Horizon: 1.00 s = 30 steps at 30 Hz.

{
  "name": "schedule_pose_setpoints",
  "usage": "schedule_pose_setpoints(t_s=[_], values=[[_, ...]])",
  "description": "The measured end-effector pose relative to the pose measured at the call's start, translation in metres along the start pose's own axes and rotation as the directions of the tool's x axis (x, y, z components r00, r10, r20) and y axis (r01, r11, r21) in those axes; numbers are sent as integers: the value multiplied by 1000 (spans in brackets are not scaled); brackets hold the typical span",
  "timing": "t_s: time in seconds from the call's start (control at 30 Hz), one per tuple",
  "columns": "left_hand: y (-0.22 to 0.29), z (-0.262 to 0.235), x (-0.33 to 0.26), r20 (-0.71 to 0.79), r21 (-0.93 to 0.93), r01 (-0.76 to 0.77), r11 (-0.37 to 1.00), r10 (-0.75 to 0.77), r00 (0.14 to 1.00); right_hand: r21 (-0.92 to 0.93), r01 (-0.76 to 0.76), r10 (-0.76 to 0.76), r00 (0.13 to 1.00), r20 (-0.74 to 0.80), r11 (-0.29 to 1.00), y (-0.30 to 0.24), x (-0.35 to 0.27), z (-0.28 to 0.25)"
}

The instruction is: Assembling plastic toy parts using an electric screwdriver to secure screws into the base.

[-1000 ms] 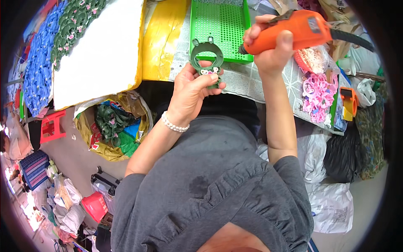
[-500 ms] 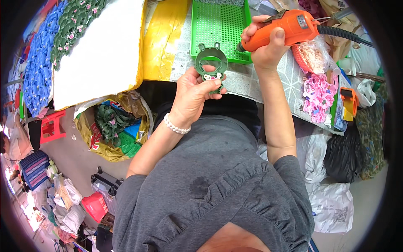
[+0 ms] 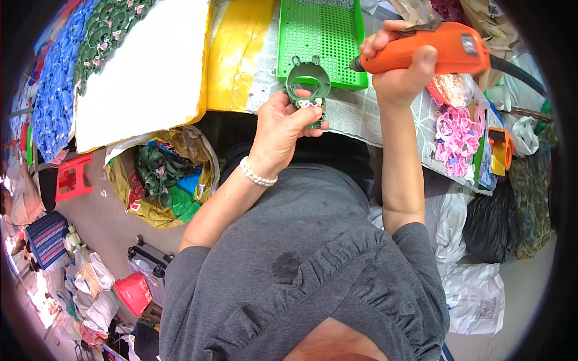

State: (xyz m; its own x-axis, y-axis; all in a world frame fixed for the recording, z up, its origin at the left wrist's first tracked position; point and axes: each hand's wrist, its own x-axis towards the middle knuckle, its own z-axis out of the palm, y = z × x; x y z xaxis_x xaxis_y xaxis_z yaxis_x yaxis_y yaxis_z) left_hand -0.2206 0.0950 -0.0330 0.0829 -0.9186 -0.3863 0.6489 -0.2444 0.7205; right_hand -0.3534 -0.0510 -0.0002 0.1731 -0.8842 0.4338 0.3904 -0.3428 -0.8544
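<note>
Closed fingers of my left hand (image 3: 280,129) grip a dark green plastic part (image 3: 323,77), thumb on top. The part has a round ring, two small ear-like tabs and pale flower-like bits near my thumb. Up and to the right, my right hand (image 3: 402,89) is wrapped around an orange electric screwdriver (image 3: 445,51). Its black tip points left and hangs over the right edge of a green perforated tray (image 3: 322,36), apart from the green part. A dark cord runs from its rear end to the right.
A white board (image 3: 141,72) with yellow edging covers the table's left, with green parts (image 3: 111,36) and blue parts (image 3: 57,90) beyond. An open sack (image 3: 208,168) of green parts stands below. Pink parts (image 3: 454,135) and an orange tape dispenser (image 3: 500,147) sit right.
My right hand and the screwdriver have moved right and slightly down, away from the green part. My left hand has shifted slightly right, and the part is tilted a little differently.
</note>
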Motion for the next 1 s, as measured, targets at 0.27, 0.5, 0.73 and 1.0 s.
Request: schedule_pose_setpoints(t_s=[0.27, 0.5, 0.73, 1.0], values=[[2, 17, 5, 12, 53, -34, 998, 33, 999, 370, 46, -177, 928, 329, 928, -55, -11, 12], [4, 19, 3, 32, 61, -33, 998, 31, 999, 393, -3, -192, 870, 454, 919, -57, -26, 29], [7, 26, 2, 27, 20, -14, 1000, 14, 1000, 403, -6, -180, 889, 422, 915, -45, -33, 29], [6, 29, 0, 30, -16, -4, 1000, 4, 1000, 389, -45, -109, 924, 367, 920, -42, -40, 31]])
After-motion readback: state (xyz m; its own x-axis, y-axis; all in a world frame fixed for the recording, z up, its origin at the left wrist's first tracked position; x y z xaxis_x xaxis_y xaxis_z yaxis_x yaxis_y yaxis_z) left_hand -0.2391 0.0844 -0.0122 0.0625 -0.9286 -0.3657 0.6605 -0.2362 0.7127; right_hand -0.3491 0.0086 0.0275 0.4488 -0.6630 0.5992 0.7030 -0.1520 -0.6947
